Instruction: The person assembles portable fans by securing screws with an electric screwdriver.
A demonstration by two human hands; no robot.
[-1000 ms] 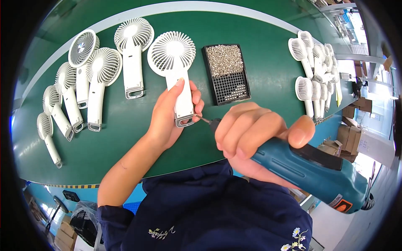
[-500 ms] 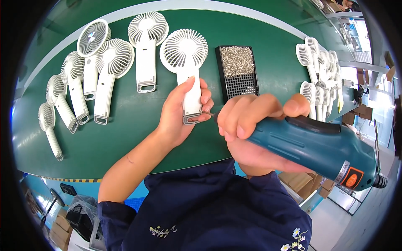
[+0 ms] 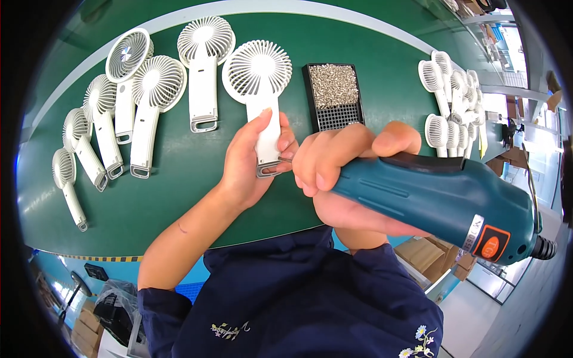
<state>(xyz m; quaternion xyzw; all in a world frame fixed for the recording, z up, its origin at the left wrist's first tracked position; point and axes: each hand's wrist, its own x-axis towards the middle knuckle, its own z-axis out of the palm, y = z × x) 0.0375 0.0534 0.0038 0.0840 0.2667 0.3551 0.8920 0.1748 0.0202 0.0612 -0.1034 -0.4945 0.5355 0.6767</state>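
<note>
My left hand is closed round the handle of a white handheld fan, its thumb lying on the handle's face. The fan's round grille points away from me, and a grey loop ends the handle nearest me. A teal electric screwdriver lies in my right hand, fingers wrapped round its front and thumb raised above the dark lever. Its bit meets the side of the handle's lower end, near my left fingertips; the exact contact point is too small to make out.
Several white fans lie on the green table to the left. Beyond my right hand sits a black tray of small silver screws over a perforated grid. More fans are grouped at the far right. Cardboard boxes stand below the table's right side.
The screwdriver and my right hand have shifted slightly left, closer to the fan's handle. The whole scene has slid a little left in view. Both hands keep their holds.
</note>
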